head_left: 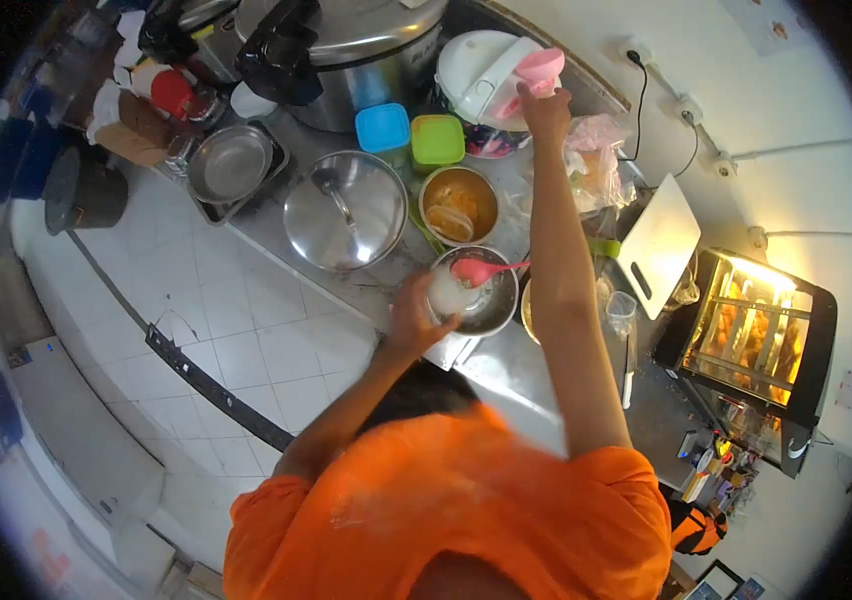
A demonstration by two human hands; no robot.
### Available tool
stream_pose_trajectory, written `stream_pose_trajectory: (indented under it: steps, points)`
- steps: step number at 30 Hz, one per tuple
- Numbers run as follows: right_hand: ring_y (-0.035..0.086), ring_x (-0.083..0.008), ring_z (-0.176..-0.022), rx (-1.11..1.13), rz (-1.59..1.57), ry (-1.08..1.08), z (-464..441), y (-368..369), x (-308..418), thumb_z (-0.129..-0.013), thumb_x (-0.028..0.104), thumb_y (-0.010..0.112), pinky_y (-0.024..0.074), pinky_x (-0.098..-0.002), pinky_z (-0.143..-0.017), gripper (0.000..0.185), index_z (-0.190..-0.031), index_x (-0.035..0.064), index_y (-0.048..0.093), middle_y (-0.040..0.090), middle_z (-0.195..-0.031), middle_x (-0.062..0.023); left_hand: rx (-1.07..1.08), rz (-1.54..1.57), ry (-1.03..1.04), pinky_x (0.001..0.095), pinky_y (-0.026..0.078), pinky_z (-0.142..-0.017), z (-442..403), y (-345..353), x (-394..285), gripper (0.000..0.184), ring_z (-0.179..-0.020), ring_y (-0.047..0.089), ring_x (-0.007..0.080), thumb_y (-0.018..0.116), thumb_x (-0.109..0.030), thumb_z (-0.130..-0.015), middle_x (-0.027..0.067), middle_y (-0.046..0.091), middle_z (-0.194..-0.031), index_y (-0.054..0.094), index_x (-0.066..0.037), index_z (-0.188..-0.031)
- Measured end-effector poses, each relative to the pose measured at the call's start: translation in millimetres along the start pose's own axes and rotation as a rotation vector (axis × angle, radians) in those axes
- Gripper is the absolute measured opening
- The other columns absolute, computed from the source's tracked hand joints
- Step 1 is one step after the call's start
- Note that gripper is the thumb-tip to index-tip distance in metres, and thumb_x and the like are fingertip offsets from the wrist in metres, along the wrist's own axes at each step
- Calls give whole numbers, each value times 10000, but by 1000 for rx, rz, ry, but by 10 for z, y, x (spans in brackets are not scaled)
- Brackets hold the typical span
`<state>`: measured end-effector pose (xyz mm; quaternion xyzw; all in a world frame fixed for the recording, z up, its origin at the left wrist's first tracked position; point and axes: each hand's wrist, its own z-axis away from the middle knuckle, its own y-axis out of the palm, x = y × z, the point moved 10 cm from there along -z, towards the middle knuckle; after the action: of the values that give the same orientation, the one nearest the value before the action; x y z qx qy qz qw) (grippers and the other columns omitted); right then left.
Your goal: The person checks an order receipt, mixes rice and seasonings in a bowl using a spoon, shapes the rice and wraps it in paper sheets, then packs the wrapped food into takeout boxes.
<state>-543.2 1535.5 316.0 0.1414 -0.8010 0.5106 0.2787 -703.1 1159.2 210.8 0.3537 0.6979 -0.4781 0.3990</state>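
My left hand is closed around a whitish, translucent cup-like container, held over the left rim of a steel bowl. A pink spoon lies across that bowl, its handle pointing right. Stretched far forward, my right hand grips a pink bowl-shaped utensil over the white lid of a rice cooker. The fingers partly hide its lower part. Just beyond the steel bowl stands a steel pot with orange-brown food and a pale ladle-like piece inside.
Blue and green lidded containers stand near a large steel lid. Behind them is a big pot. To the right are a white cutting board, a knife and a lit food warmer.
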Motion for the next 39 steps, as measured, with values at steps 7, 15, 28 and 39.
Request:
stream_pose_trajectory:
  steps: [7,15,28,39]
  points:
    - [668,-330,-763,210,-89,107,-332,360,-700,-695,340,684,537,-389,-640,474,-953,-49,601,664,-872,-206,-162,-98,-151,455,476,-878,266,-542,900,747,-1056,559,365,808,-198,-658,199,542,-1165,400,-26,-1260]
    - [504,-125,-522,494,-760,340,439,-378,-887,-793,105,557,426,-276,-430,245,-1028,51,509,521,-723,-17,-109,-18,-514,400,456,-920,574,-401,1470,841,-1148,533,341,818,-139,-664,234,466,-1283,312,-14,-1324]
    - [520,-123,-546,547,-1180,528,1362,-1433,-1314,-865,60,543,427,-252,-455,141,-993,2,548,569,-782,-66,167,-298,-411,358,478,-883,-302,-654,-128,424,-1047,613,257,678,-177,-842,170,628,-1157,543,5,-1200]
    - [473,-44,-545,535,-966,478,1658,-1412,-1155,-947,85,535,386,-190,-461,280,-1221,73,482,577,-838,-8,194,-472,285,458,310,-1023,-3649,483,-261,583,-1177,503,311,608,-112,-848,152,557,-1241,388,-146,-1387]
